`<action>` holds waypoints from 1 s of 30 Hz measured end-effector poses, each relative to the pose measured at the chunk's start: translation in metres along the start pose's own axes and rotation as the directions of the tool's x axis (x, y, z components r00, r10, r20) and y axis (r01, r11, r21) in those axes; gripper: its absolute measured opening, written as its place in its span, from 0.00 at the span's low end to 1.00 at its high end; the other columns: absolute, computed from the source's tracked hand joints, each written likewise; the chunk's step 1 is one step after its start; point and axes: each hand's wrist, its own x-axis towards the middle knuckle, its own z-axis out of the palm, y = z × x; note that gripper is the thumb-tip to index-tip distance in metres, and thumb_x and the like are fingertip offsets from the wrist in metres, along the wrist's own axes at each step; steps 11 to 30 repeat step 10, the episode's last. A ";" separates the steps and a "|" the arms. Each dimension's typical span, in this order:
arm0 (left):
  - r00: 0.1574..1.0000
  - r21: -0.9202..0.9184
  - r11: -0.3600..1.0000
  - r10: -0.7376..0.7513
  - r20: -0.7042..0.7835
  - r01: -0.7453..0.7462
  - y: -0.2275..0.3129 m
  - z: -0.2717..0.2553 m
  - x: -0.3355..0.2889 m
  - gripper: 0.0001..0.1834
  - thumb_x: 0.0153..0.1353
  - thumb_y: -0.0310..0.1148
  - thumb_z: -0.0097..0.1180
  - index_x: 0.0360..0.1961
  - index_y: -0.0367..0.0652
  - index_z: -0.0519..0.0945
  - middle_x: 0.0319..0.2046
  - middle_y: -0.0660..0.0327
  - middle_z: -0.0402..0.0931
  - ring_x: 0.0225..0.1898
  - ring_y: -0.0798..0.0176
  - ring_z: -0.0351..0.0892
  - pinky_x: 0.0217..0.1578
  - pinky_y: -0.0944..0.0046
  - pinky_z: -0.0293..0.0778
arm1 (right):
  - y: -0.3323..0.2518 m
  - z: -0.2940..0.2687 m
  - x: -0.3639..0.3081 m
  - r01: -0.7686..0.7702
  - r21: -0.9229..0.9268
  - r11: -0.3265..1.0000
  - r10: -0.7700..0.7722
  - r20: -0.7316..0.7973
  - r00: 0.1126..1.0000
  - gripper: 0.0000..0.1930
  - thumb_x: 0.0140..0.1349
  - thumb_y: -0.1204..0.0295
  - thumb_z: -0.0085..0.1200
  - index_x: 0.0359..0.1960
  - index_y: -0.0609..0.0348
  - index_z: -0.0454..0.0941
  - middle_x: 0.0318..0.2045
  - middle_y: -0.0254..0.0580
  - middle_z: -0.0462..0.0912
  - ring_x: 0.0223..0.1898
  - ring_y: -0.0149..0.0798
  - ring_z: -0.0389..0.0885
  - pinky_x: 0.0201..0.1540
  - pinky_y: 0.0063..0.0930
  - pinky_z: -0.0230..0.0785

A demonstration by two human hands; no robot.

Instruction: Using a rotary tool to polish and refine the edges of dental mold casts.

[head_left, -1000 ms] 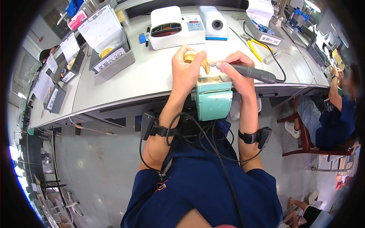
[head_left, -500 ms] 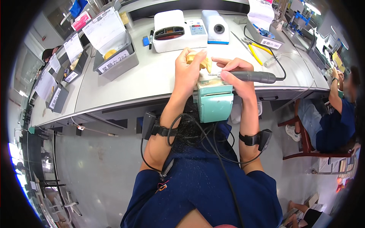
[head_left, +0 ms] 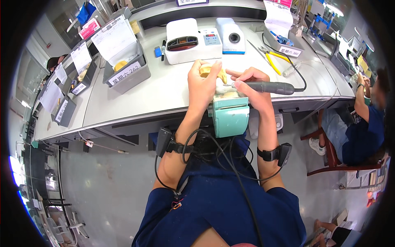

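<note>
In my left hand (head_left: 201, 89) is a yellow plaster dental model (head_left: 222, 75), gripped between thumb and fingers. My right hand (head_left: 258, 84) holds a dark rotary handpiece (head_left: 279, 87) like a pen, lying sideways with its metal tip pointing left at the model. The tip is close to the model's lower right edge; whether they touch I cannot tell. Both hands are above a teal box-shaped bench attachment (head_left: 231, 119) at the table's front edge, whose pale top sits just under the model. A black cord (head_left: 302, 70) runs from the handpiece's rear end.
Behind my hands stand a white device (head_left: 183, 51) with a dark window and a white-blue box (head_left: 231, 39). Yellow-handled pliers (head_left: 273, 64) lie at right. Grey trays with papers (head_left: 128, 76) line the left. Cables (head_left: 230, 164) hang between my forearms. Another person (head_left: 362, 127) sits at right.
The view has shifted slightly, so the bench items appear lower. My hands keep nearly the same pose, with the model and the handpiece still held close together.
</note>
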 end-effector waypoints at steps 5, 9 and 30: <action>1.000 -0.003 1.000 -0.003 0.009 0.003 -0.002 -0.002 0.001 0.13 0.63 0.35 0.64 0.30 0.40 0.73 0.25 0.63 0.78 0.26 0.76 0.74 0.27 0.74 0.69 | 0.001 0.002 0.001 0.011 -0.016 1.000 -0.011 -0.004 1.000 0.05 0.58 0.80 0.61 0.27 0.63 0.77 0.29 0.43 0.84 0.50 0.46 0.84 0.44 0.26 0.75; 0.998 -0.042 0.998 -0.038 0.043 0.039 0.003 0.000 -0.001 0.14 0.63 0.35 0.64 0.30 0.39 0.72 0.25 0.61 0.79 0.26 0.74 0.76 0.27 0.73 0.71 | -0.002 0.003 0.001 -0.014 0.022 1.000 0.015 -0.074 0.997 0.05 0.58 0.80 0.62 0.29 0.64 0.77 0.30 0.44 0.84 0.49 0.46 0.85 0.45 0.26 0.75; 0.998 -0.032 0.999 -0.025 0.053 0.026 0.001 -0.002 0.000 0.14 0.63 0.35 0.64 0.30 0.39 0.72 0.26 0.59 0.80 0.27 0.74 0.77 0.28 0.73 0.72 | -0.003 0.002 0.001 -0.004 0.016 1.000 0.005 -0.068 0.998 0.04 0.59 0.80 0.61 0.30 0.64 0.77 0.31 0.46 0.85 0.49 0.47 0.85 0.45 0.26 0.75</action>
